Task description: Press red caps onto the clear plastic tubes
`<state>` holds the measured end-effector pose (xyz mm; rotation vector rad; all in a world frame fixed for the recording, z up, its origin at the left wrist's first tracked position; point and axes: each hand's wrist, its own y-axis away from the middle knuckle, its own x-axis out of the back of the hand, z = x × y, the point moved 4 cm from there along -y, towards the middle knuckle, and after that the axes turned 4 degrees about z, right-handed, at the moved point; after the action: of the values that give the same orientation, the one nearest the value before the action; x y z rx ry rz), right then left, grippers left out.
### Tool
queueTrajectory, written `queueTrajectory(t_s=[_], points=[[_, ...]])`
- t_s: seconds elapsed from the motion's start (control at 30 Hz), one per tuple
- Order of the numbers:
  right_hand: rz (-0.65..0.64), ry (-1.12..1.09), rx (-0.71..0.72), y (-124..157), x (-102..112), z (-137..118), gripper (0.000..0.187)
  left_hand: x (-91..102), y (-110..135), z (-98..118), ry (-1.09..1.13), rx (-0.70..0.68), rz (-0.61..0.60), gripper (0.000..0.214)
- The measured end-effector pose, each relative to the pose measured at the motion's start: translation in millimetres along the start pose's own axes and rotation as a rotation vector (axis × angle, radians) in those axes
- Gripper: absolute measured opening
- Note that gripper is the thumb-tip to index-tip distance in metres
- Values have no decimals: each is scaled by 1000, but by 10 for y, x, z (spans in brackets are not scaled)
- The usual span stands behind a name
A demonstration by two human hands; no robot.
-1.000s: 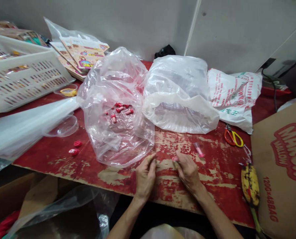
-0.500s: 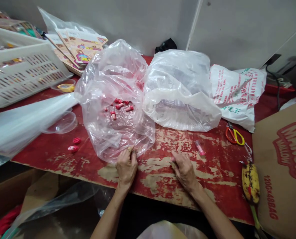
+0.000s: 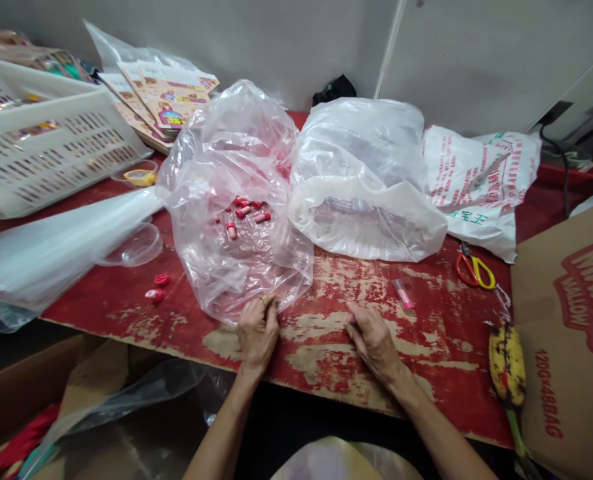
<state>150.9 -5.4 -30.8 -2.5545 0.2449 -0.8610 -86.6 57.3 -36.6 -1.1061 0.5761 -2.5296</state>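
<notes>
My left hand grips the near edge of a clear plastic bag between its fingertips. Several small red-capped pink tubes lie inside that bag. My right hand rests on the worn red tabletop, its fingers curled around a small pinkish item that they mostly hide. Beyond those fingers lies a loose pink tube. Two red round caps sit left of the bag.
A white slotted basket and printed cards stand at the back left. A full plastic bag, a printed white bag, orange-and-yellow scissors, a spotted banana and a cardboard box lie to the right.
My left hand has moved left from the bare tabletop onto the clear bag's near edge and taken hold of it. My right hand stays nearly in place.
</notes>
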Motion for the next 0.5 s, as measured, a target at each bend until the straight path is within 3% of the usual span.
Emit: queueTrajectory(t_s=[0.13, 0.23, 0.37, 0.5], points=[[133, -705, -503, -1, 49, 78, 48, 2, -1, 2, -6, -14, -12, 24], [253, -1114, -722, 1, 53, 89, 39, -2, -7, -3, -8, -24, -18, 24], [298, -1161, -820, 19, 49, 130, 39, -15, -16, -11, -15, -25, -20, 23], [284, -963, -721, 26, 93, 136, 54, -21, -12, -7, -22, -29, -18, 23]])
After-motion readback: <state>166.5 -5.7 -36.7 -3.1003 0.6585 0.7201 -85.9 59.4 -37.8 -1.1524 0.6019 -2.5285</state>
